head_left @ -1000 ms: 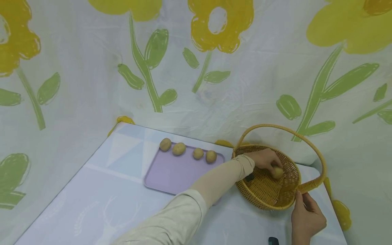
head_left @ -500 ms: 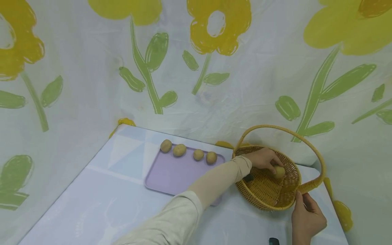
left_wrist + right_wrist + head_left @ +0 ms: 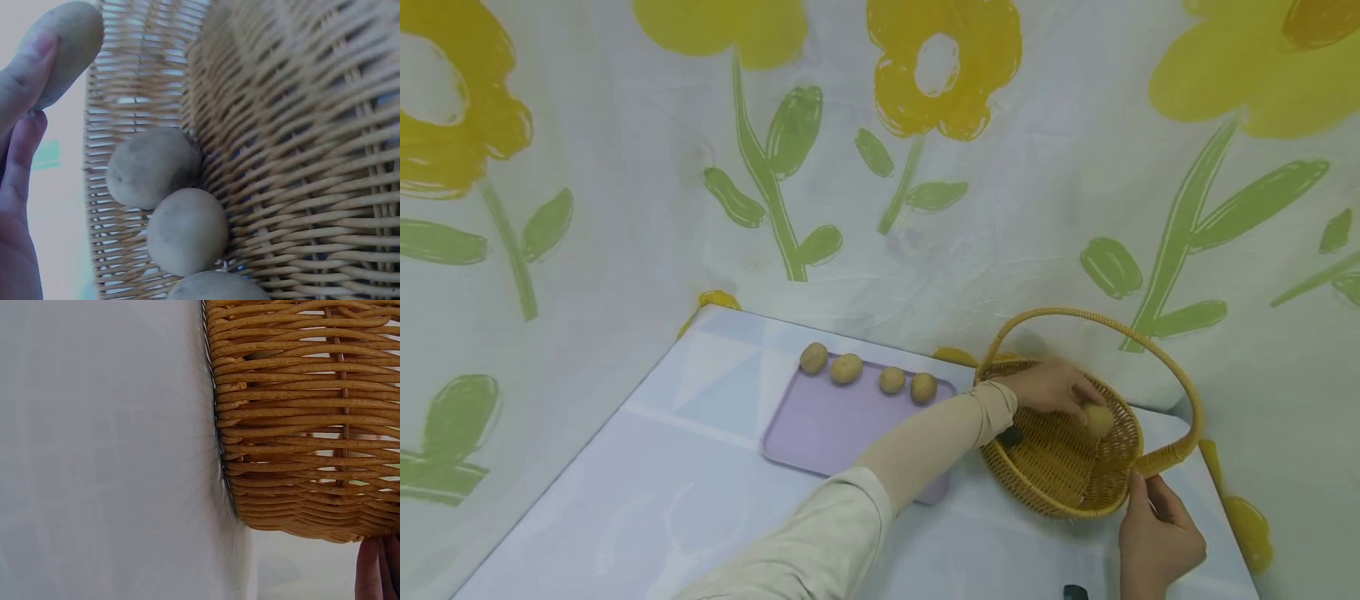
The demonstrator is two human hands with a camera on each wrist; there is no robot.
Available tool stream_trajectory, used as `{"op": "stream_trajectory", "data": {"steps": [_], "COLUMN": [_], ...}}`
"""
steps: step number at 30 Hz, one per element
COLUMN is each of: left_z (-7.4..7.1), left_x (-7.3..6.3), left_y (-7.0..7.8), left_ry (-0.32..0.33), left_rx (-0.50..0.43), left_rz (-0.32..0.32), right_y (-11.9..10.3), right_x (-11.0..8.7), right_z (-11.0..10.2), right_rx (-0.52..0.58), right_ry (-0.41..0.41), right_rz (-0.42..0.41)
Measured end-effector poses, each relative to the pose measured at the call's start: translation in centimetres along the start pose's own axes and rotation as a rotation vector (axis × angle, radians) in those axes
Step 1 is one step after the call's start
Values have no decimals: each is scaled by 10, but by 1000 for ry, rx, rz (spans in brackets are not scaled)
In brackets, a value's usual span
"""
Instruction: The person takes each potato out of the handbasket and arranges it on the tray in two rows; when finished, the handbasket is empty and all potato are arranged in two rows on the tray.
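Observation:
Reaching into the wicker basket (image 3: 1026,492), my left hand (image 3: 1048,387) pinches a potato (image 3: 1099,421) between thumb and fingers. The left wrist view shows this potato (image 3: 75,50) at the upper left, apart from three other potatoes (image 3: 189,231) lying against the woven wall; in the head view those lie out of sight. With thumb and fingers, my right hand (image 3: 1161,537) grips the basket's rim near the base of its arched handle (image 3: 1187,400). Only its fingertips (image 3: 369,569) show in the right wrist view, at the basket's edge.
A lilac tray (image 3: 835,425) lies left of the basket, partly under my left forearm. Several potatoes (image 3: 846,368) stand in a row along its far edge. A flower-printed cloth (image 3: 1000,250) hangs behind the table (image 3: 700,483). A small dark object (image 3: 1075,592) shows at the bottom edge.
My left hand and its potato have shifted slightly to the right inside the basket. The right hand keeps its grip on the rim. The head view has shifted a little.

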State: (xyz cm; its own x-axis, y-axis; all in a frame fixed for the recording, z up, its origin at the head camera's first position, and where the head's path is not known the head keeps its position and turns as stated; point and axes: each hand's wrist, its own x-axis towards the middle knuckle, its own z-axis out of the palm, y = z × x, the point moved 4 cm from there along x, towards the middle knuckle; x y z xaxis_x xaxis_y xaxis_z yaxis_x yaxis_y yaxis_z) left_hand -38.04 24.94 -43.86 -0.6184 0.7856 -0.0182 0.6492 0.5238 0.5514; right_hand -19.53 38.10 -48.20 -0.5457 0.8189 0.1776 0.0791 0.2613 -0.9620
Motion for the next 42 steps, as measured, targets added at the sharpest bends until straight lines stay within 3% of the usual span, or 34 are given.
{"op": "stream_trajectory", "data": {"steps": [9, 14, 20, 26, 32, 36, 42], "left_z": [-19, -35, -53, -66, -70, -74, -75], "left_x": [-14, -35, -66, -104, -145, -178, -227], "left_y": [17, 23, 20, 7, -4, -13, -36], "left_ry": [-7, 27, 83, 174, 216, 274, 380], "left_rx": [-57, -100, -143, -139, -94, -128, -145], "left_rz": [43, 88, 123, 133, 158, 158, 123], "right_y": [-1, -2, 2, 2, 1, 6, 7], "right_x": [-1, 1, 3, 3, 2, 3, 1], "right_z": [-1, -1, -2, -1, -5, -6, -3], "right_rx": [13, -9, -33, -5, -7, -4, -8], "right_ry": [-14, -6, -15, -16, -21, -23, -29], "right_rz": [22, 21, 30, 28, 87, 144, 161]}}
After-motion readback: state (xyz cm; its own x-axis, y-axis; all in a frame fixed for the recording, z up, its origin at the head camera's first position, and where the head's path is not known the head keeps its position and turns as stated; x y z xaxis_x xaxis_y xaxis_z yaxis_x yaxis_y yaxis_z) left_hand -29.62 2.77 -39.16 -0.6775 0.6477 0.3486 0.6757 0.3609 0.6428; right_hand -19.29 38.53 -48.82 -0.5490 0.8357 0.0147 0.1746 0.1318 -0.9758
